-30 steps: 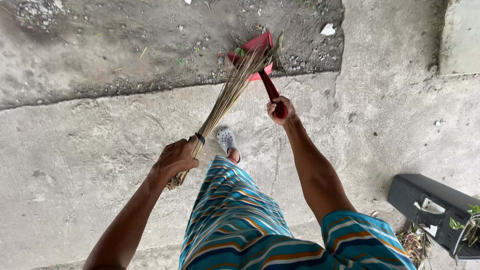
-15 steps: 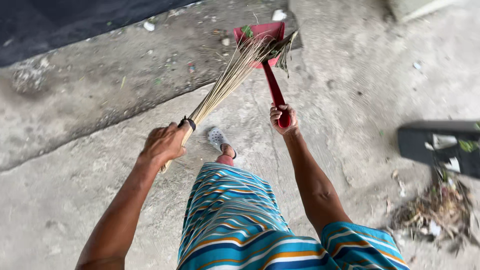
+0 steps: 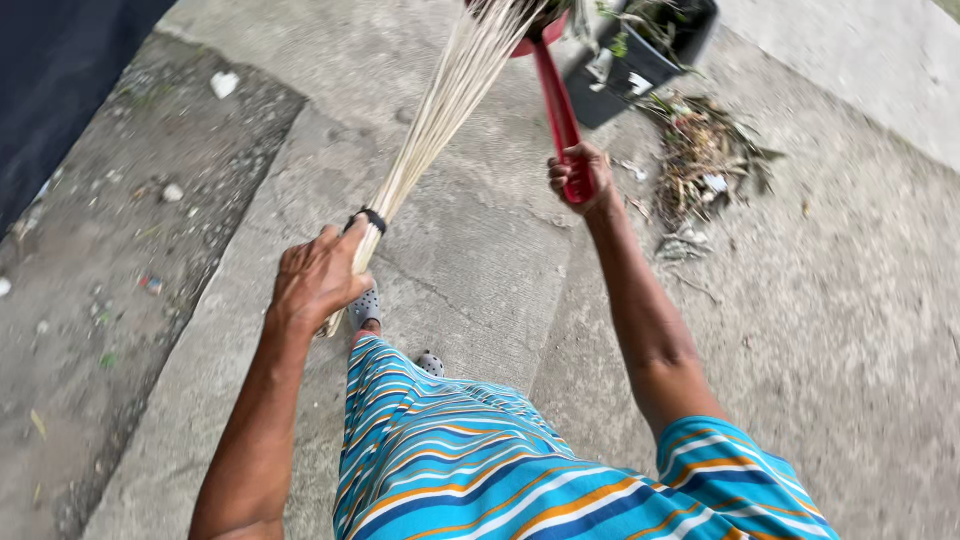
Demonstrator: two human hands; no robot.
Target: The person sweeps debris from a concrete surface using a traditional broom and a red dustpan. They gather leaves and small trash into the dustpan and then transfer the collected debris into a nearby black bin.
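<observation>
Concrete pavement [image 3: 480, 270] with a black bin [image 3: 640, 55] and a debris pile [image 3: 700, 160] ahead. The left hand [image 3: 320, 275] is wrapped around the stick broom [image 3: 440, 110] at its binding, bristles angled forward over the red dustpan [image 3: 535, 40]. The right hand [image 3: 578, 172] is fisted on the pan's long handle, keeping it raised toward the bin.

The person wears a loose garment [image 3: 450, 460] striped in turquoise, blue, white and orange — the bands run in curving diagonals across the front. A short sleeve [image 3: 735, 480] of the same striped cloth covers the right upper arm, ending above the elbow. Both forearms are bare, with no watch or band. On the feet — grey perforated clogs [image 3: 366, 305].
</observation>
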